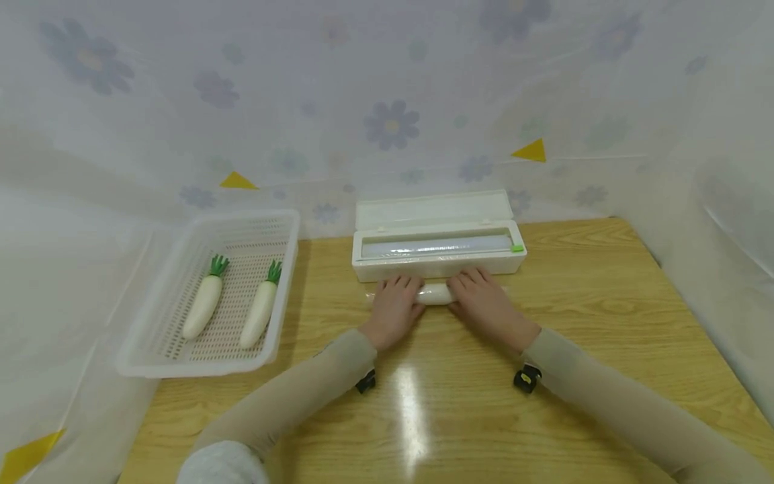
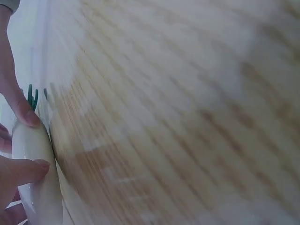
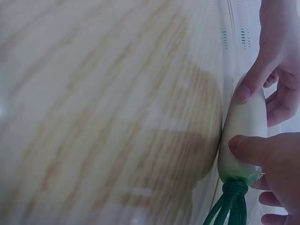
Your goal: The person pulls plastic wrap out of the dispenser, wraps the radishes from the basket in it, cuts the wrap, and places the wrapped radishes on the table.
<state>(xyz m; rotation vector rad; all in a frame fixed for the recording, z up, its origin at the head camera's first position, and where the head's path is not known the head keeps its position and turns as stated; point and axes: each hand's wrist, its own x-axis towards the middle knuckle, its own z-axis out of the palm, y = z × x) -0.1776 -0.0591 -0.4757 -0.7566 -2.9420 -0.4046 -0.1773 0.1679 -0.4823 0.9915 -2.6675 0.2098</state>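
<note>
A white radish (image 1: 435, 294) with green tops lies crosswise on the table in front of the cling film dispenser (image 1: 438, 267). Clear film glints around it and sticks out past both hands in the head view. My left hand (image 1: 396, 308) grips one end, thumb on the near side and fingers over the far side. Near the leafy end, my right hand (image 1: 488, 309) holds it the same way. The right wrist view shows the green stalks (image 3: 234, 201) beyond my right thumb. In the head view the hands hide both ends of the radish.
The dispenser's lid (image 1: 434, 210) stands raised at the back, with a film roll (image 1: 438, 246) inside and a green slider (image 1: 517, 248) at its right end. To the left, a white plastic basket (image 1: 290, 269) holds two more radishes (image 1: 203, 306). Flowered sheeting surrounds the wooden table (image 1: 605, 323).
</note>
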